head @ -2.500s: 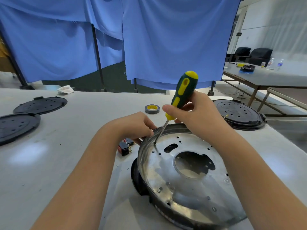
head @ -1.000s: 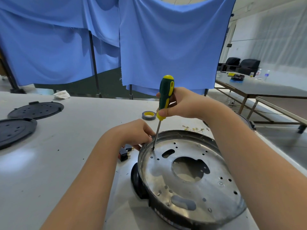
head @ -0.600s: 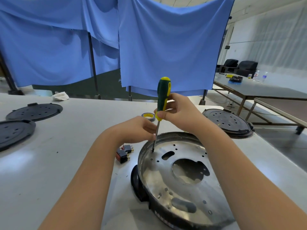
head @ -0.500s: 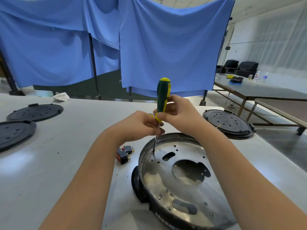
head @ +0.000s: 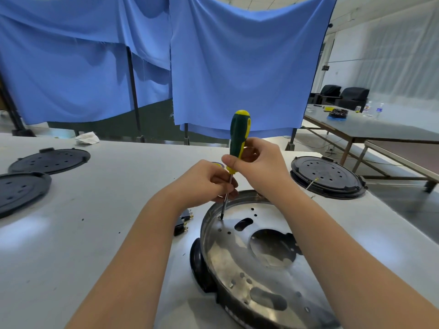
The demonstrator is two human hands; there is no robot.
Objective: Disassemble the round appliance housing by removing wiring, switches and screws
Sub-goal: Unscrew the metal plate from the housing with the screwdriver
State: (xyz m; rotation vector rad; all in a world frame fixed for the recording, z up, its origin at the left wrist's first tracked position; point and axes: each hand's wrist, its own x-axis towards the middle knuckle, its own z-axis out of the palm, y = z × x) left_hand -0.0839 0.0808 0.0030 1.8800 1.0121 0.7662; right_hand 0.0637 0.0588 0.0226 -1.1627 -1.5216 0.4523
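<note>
Right hand (head: 259,166) gripping screwdriver (head: 238,138) handle; left hand (head: 204,184) pinching shaft, tip seated at housing (head: 256,252) 10 o'clock. Risk: tilt under torque, cam-out, stripped screw.

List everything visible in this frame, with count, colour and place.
housing: 1, silver metal with black rim, on the table near its front edge
screwdriver: 1, green and yellow, upright, tip at a screw near the housing's far-left rim
discs: 2, black, far left on the table
round unit: 1, black, on the table, right of the hands
switches: 2 as far as I can tell, black, on the table just left of the housing
tape roll: 1, yellow, mostly hidden behind the left hand
rag: 1, white, far table edge
drapes: blue, behind the table
table: 1, white
left hand: pinches the shaft
right hand: grips the handle
</note>
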